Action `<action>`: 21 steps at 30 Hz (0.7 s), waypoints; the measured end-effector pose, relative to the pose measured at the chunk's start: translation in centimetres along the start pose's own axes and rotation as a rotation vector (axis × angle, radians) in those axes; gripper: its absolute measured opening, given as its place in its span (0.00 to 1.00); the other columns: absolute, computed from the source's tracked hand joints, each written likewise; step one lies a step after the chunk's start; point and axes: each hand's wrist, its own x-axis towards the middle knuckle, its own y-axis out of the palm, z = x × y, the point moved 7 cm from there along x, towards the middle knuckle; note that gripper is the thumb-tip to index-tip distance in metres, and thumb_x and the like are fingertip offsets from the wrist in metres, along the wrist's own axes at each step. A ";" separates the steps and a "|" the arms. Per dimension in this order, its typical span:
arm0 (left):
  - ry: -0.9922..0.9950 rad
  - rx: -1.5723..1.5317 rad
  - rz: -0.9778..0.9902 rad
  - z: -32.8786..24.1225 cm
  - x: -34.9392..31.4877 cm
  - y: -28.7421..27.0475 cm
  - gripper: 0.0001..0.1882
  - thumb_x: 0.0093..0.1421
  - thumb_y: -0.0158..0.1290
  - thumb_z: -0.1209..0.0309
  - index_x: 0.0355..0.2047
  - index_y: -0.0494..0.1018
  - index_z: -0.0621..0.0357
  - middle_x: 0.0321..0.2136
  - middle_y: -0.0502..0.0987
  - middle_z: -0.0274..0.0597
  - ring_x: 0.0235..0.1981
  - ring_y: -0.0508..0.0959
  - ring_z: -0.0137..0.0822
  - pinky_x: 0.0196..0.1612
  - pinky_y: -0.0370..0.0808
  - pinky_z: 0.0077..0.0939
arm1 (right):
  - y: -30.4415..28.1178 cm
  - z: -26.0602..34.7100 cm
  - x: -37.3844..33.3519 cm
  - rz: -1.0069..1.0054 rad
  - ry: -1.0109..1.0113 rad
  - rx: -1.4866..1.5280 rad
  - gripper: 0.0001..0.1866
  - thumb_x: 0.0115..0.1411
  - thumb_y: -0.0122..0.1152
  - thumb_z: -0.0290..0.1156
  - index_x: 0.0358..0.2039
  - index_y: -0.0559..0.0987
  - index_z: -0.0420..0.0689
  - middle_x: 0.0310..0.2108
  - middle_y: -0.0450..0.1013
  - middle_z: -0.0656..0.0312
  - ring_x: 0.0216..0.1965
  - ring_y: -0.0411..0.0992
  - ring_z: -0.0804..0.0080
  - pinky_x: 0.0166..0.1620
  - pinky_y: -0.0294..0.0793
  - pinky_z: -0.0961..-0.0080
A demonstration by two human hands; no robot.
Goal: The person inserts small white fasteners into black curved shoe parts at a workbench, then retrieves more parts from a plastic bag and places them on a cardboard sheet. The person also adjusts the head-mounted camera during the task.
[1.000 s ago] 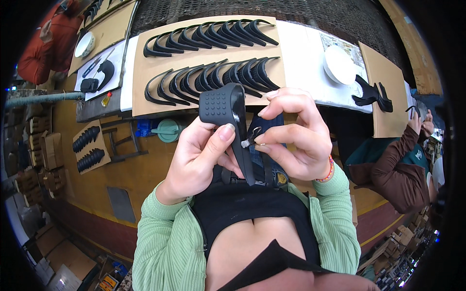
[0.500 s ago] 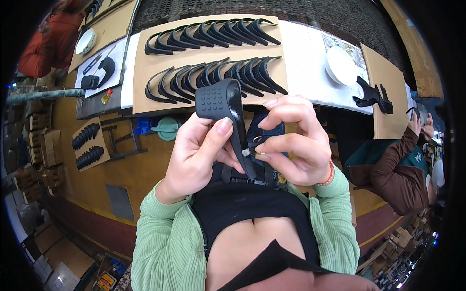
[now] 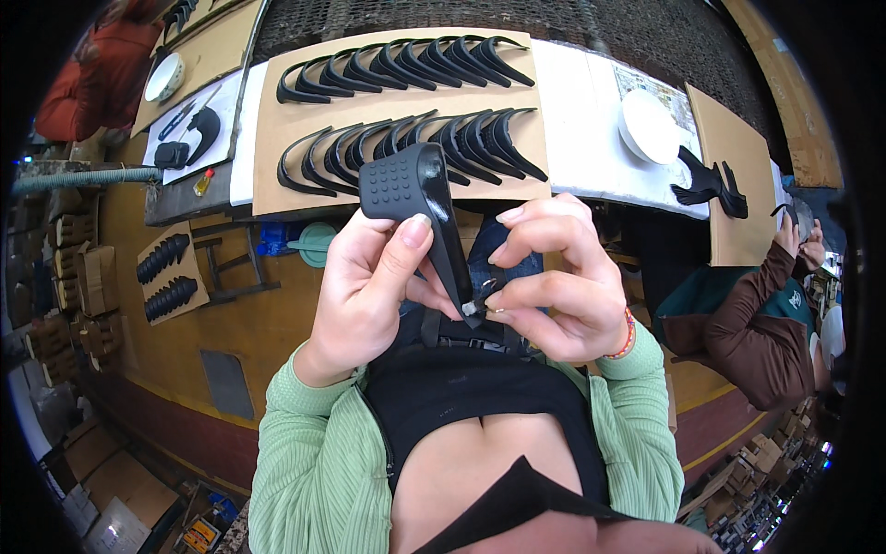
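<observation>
My left hand (image 3: 362,294) is closed round a black curved part (image 3: 437,208), its thumb pressed on the front. This part looks like moulded rubber or plastic, with a dotted pad at its broad upper end and a glossy side that narrows downward. Between the thumb and fingers of my right hand (image 3: 570,291) is a small tool with a whitish tip (image 3: 470,307). Its tip touches the part near the narrow lower end. The fingers mostly hide the tool, so its exact kind is unclear.
A cardboard sheet (image 3: 406,103) on the table ahead bears two rows of similar black curved parts. White bowls (image 3: 648,127) stand at right and far left. Another person (image 3: 752,323) works at the right, beside more black pieces (image 3: 711,185); someone in red (image 3: 101,78) is far left.
The black part has shifted slightly left in my left hand. The whitish tip has moved down along its side toward the narrow end, with my right hand slightly lower.
</observation>
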 end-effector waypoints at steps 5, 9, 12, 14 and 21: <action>0.040 -0.034 0.014 -0.2 0.2 -0.5 0.13 0.67 0.42 0.67 0.44 0.63 0.66 0.30 0.74 0.45 0.25 0.79 0.32 0.26 0.80 0.24 | 0.0 0.3 -0.3 0.014 -0.001 0.012 0.09 0.37 0.68 0.25 0.23 0.80 0.46 0.35 0.71 0.59 0.43 0.69 0.57 0.47 0.63 0.62; 0.153 -0.083 0.008 -0.5 0.5 -1.1 0.13 0.66 0.42 0.69 0.46 0.64 0.66 0.32 0.74 0.44 0.28 0.78 0.31 0.31 0.80 0.25 | -0.5 -0.4 -0.4 -0.048 0.046 0.172 0.09 0.37 0.69 0.24 0.23 0.80 0.43 0.34 0.71 0.58 0.41 0.70 0.59 0.46 0.68 0.65; 0.142 -0.135 0.088 0.0 0.7 -0.6 0.13 0.66 0.43 0.70 0.47 0.64 0.65 0.34 0.74 0.42 0.30 0.77 0.28 0.33 0.78 0.22 | -1.6 -1.6 -0.4 -0.244 0.095 0.298 0.11 0.41 0.68 0.17 0.27 0.80 0.40 0.33 0.71 0.57 0.37 0.71 0.66 0.43 0.71 0.72; 0.091 -0.160 0.168 0.6 0.5 0.2 0.14 0.64 0.45 0.70 0.47 0.65 0.65 0.33 0.74 0.41 0.28 0.74 0.26 0.30 0.73 0.17 | -2.2 -2.4 -0.5 -0.383 0.148 0.307 0.11 0.46 0.65 0.14 0.31 0.80 0.38 0.32 0.71 0.58 0.34 0.71 0.75 0.38 0.71 0.80; 0.036 -0.236 0.230 0.9 0.3 0.9 0.18 0.63 0.46 0.67 0.47 0.62 0.69 0.30 0.72 0.43 0.25 0.73 0.29 0.25 0.78 0.25 | -1.2 -2.4 1.1 -0.381 0.092 0.177 0.09 0.47 0.64 0.14 0.30 0.78 0.37 0.25 0.67 0.62 0.29 0.66 0.74 0.33 0.66 0.80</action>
